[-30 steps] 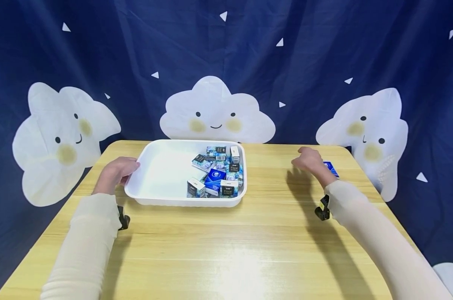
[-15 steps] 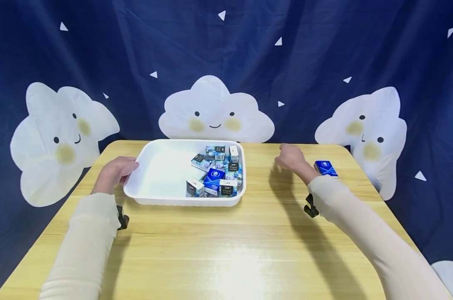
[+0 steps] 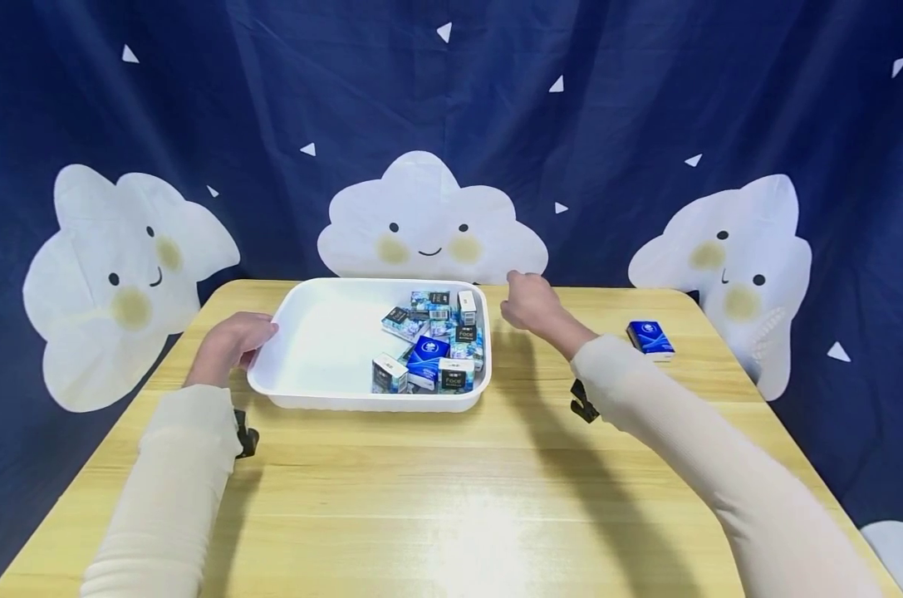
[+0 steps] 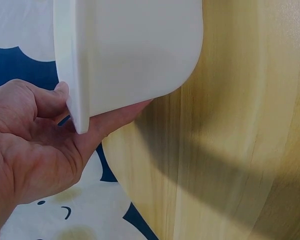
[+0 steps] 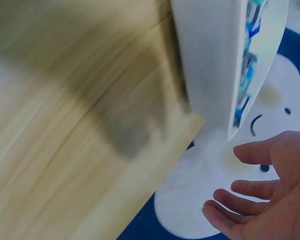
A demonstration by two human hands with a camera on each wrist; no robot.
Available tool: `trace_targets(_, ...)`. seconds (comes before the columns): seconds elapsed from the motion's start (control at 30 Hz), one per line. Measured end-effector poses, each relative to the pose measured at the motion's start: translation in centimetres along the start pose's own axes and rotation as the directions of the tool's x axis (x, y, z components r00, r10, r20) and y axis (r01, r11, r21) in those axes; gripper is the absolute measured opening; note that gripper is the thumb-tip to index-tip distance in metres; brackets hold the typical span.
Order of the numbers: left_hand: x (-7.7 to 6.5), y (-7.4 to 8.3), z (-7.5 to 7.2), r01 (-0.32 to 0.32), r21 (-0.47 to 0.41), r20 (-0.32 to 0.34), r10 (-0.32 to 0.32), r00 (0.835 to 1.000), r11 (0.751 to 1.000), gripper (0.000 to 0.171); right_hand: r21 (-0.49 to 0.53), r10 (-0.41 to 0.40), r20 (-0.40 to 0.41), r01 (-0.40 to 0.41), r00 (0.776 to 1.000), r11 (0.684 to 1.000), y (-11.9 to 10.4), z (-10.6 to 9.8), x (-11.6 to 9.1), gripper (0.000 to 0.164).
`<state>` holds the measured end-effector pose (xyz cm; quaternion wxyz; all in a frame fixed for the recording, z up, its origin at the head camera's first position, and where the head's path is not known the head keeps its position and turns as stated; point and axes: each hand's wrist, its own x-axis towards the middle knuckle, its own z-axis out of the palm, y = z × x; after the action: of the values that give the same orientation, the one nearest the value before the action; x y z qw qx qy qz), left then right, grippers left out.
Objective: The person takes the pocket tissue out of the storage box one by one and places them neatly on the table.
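A white plastic tray (image 3: 331,332) stands on the table, with several small boxes, apparently tissue or soap packs, in its right half. Most are patterned blue-green with black panels; a deep-blue box (image 3: 427,360) lies among them. My left hand (image 3: 230,342) grips the tray's left end, thumb at the rim (image 4: 79,100) and fingers underneath. Just beyond the tray's right end, my right hand (image 3: 535,304) is in the air. In the right wrist view its fingers (image 5: 245,204) are loosely bent, apart from the tray, with nothing between them.
A second blue box (image 3: 650,340) lies alone at the table's right side. The wooden table (image 3: 421,490) ends against a dark blue curtain (image 3: 608,124) printed with smiling clouds. Each wrist wears a small black mount.
My right hand has moved left from beside the lone blue box to the tray's right end, uncovering that box. The left hand and the tray have stayed in place.
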<state>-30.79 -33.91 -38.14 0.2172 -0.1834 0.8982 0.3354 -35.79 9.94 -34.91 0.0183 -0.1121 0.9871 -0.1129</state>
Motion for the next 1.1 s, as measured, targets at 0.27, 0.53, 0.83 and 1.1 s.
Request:
trace_targets(0.27,-0.1,-0.1,-0.2,0.0,0.005,0.003,0.0,1.0,1.0,0.048,-0.023,-0.04,-0.011,0.039,0.999,0.999,-3.3,0.5,0.1,0.042)
trace_targets(0.53,-0.2,-0.1,-0.2,0.01,-0.006,0.002,-0.01,1.0,1.0,0.049,-0.043,-0.039,0.015,0.039,0.999,0.998,-6.5,1.9,0.0,0.048)
trace_targets(0.83,-0.2,0.0,-0.2,0.007,-0.025,0.009,-0.007,1.0,1.0,0.049,-0.032,-0.059,0.065,0.061,0.996,0.998,-8.3,3.5,0.4,0.057)
trace_targets(1.1,0.0,0.0,-0.2,0.002,-0.015,0.011,-0.001,1.0,1.0,0.048,-0.064,-0.085,0.031,0.087,0.996,0.994,-8.4,4.7,0.9,0.047)
